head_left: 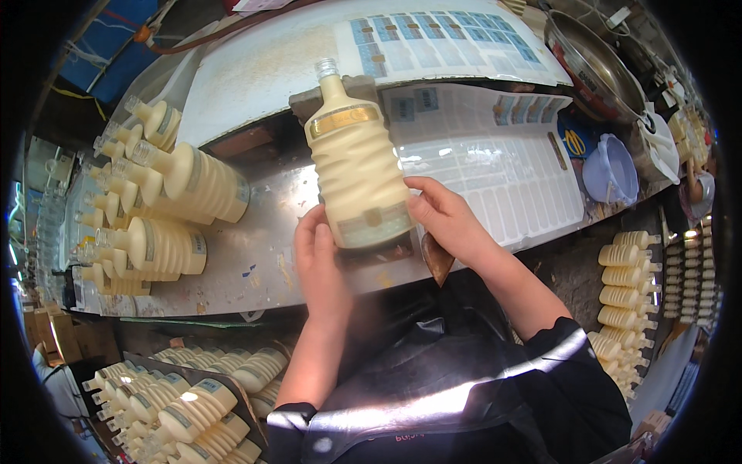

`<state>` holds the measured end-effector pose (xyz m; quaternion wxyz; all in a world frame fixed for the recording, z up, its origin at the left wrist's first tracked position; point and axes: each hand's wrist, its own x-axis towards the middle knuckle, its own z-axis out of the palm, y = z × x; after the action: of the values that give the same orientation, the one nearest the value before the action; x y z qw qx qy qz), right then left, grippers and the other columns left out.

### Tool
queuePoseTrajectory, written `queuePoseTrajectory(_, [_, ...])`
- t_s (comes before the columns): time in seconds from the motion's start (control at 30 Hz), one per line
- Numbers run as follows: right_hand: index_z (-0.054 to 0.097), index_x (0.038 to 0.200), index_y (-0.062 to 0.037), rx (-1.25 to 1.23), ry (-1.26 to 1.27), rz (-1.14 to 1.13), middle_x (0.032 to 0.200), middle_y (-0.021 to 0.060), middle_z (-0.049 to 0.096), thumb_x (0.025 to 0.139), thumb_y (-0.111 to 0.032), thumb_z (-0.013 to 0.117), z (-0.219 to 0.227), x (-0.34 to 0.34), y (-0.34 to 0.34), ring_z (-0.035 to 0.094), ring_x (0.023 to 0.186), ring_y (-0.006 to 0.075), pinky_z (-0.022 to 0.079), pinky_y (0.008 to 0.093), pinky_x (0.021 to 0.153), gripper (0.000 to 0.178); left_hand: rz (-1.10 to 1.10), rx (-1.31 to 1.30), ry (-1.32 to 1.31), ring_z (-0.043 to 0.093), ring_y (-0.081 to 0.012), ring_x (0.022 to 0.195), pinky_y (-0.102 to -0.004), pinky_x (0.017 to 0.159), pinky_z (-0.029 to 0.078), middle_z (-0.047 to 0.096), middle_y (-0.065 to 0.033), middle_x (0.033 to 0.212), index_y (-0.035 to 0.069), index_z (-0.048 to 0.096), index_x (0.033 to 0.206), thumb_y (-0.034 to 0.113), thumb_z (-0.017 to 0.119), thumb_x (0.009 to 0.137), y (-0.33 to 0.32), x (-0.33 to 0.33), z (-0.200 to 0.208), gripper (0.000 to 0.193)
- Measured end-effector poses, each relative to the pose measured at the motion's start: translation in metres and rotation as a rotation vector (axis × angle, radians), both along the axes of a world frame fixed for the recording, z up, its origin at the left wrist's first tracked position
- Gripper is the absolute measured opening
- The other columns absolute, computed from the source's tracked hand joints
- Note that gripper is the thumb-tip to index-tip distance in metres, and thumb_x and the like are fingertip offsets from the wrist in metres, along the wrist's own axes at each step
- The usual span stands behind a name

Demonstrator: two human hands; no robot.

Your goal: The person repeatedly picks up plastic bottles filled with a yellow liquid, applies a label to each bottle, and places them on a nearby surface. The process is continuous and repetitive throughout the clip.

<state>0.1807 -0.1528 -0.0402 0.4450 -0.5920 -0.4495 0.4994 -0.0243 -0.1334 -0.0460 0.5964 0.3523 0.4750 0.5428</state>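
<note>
A large cream bottle (355,174) with a wavy ribbed body lies in front of me, its clear threaded neck pointing away. Its upper part rests against a grey-brown block (301,104). A gold band label (344,120) crosses its shoulder, and a pale greenish label (376,224) lies near its base. My left hand (315,251) grips the lower left side, fingers against the bottle. On the opposite side, my right hand (444,213) holds the lower right edge, thumb by the label. Beneath that hand, a brown pointed piece (437,261) sticks out.
Similar cream bottles (170,243) stand grouped on the metal table (267,267) at left. Label sheets (448,39) cover the white board beyond; a clear backing sheet (495,182) lies right, by a lavender bucket (610,170). More bottles fill a crate (251,410) lower left and racks (626,298) at right.
</note>
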Motion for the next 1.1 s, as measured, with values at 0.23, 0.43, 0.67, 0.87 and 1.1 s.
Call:
queuePoseTrajectory(0.23, [0.059,0.14,-0.0016,-0.07,0.038,0.025,0.09,0.006,0.066,0.098,-0.022,0.067,0.014,-0.01,0.0,0.064,0.08,0.0116,0.059,0.0305,0.068,0.047,-0.061,0.073,0.121,0.053,-0.0104,0.099,-0.0272,0.09,0.046,0.055,-0.0055,0.115,0.004,0.045,0.139,0.018,0.067,0.1,-0.002,0.011,-0.007,0.048])
queuePoseTrajectory(0.43, [0.058,0.14,-0.0013,-0.104,0.158,0.021,0.096,0.0075,0.066,0.098,-0.018,0.066,0.019,-0.01,0.0,0.066,0.085,0.0134,0.062,0.0316,0.069,0.045,-0.059,0.078,0.079,0.053,-0.0114,0.102,-0.0277,0.092,0.046,0.055,-0.0063,0.118,0.003,0.043,0.139,0.017,0.069,0.098,-0.002,0.012,-0.007,0.05])
queuePoseTrajectory(0.67, [0.058,0.14,-0.001,-0.074,0.188,0.018,0.1,0.0091,0.067,0.098,-0.018,0.066,0.011,-0.009,0.0,0.066,0.087,0.0139,0.062,0.0316,0.07,0.045,-0.056,0.084,0.059,0.053,-0.0142,0.111,-0.0301,0.098,0.045,0.053,-0.0091,0.129,0.002,0.043,0.138,0.014,0.068,0.098,-0.001,0.013,-0.008,0.05])
queuePoseTrajectory(0.87, [0.058,0.14,-0.0013,-0.05,0.073,0.027,0.1,0.0081,0.069,0.098,-0.019,0.066,0.007,-0.008,-0.001,0.066,0.087,0.0123,0.058,0.0287,0.072,0.046,-0.075,0.084,0.045,0.053,-0.0164,0.115,-0.0324,0.103,0.044,0.053,-0.0105,0.132,0.002,0.043,0.139,0.013,0.067,0.098,-0.001,0.01,-0.01,0.049])
queuePoseTrajectory(1.1, [0.058,0.142,-0.003,-0.013,0.261,0.051,0.102,0.0078,0.07,0.1,-0.02,0.064,0.008,-0.001,0.0,0.065,0.086,0.0111,0.056,0.0277,0.072,0.045,-0.094,0.073,-0.029,0.052,-0.0183,0.125,-0.0341,0.108,0.042,0.053,-0.0099,0.138,0.001,0.043,0.143,0.009,0.061,0.101,0.002,-0.003,-0.021,0.047])
